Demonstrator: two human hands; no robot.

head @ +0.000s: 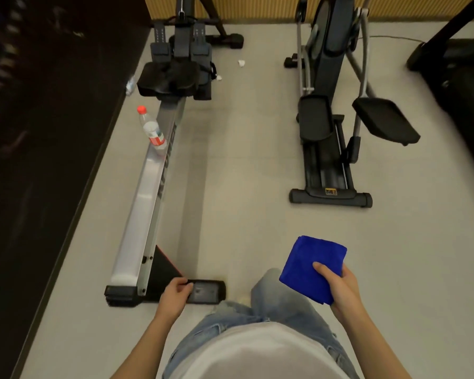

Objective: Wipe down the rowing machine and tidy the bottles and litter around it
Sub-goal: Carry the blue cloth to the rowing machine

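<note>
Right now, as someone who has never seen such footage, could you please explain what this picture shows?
This picture comes from a camera worn on a person's head, looking down, so the arms at the bottom are the wearer's own. The right hand holds a folded blue cloth; the left hand hangs loosely curled and empty. On the grey floor stands a rowing machine with a long silver rail and black seat. A red-capped bottle stands at the rail, a second bottle lies left of the seat, and paper scraps lie right of it. Another exercise machine stands further right.
</note>
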